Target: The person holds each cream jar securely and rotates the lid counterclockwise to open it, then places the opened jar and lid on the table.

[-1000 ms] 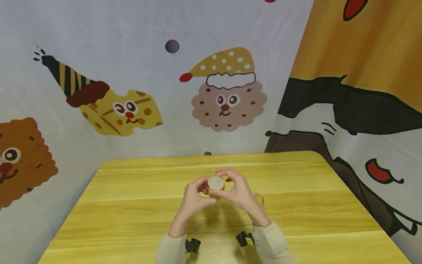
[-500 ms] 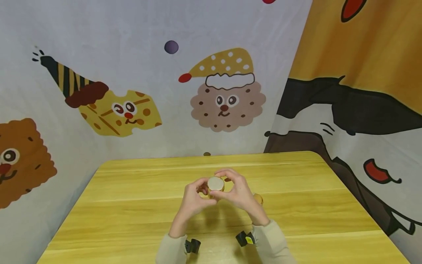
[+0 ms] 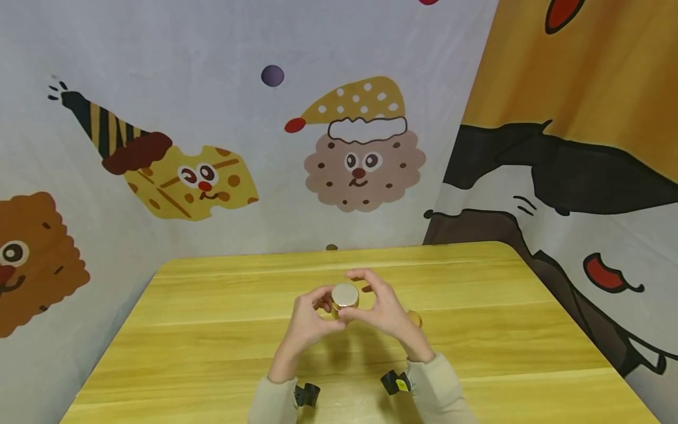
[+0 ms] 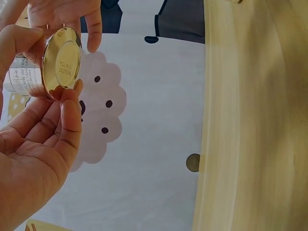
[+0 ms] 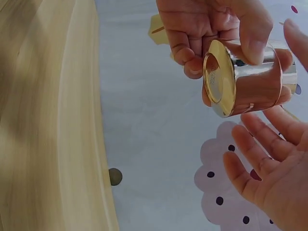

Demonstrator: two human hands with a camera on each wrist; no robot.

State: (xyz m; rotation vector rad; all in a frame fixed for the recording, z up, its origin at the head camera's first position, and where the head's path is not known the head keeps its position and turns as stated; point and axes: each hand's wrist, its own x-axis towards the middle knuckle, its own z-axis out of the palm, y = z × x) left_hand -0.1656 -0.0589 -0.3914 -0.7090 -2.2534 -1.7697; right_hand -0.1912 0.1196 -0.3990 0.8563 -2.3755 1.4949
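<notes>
A shiny gold cream jar (image 3: 345, 295) with a pale round top is held upright above the table. My left hand (image 3: 309, 321) grips its lower part between thumb and fingers. In the left wrist view, stamped characters mark the gold base (image 4: 67, 65), and small print runs along the side. My right hand (image 3: 384, 309) surrounds the upper end with thumb and fingers spread. Its fingers (image 5: 250, 144) stand loose from the jar in the right wrist view; whether its thumb touches is unclear. Behind the right wrist, a small round golden object (image 3: 415, 318) lies partly hidden.
The wood-grain table (image 3: 212, 335) ends against a cloth backdrop (image 3: 286, 229) printed with cartoon food figures. Black wrist cameras (image 3: 307, 394) sit on both forearms, below pale sleeves.
My right fingers have spread away from the jar's top, and more of its gold rim shows. The left hand's grip stays the same. The head view has shifted slightly.
</notes>
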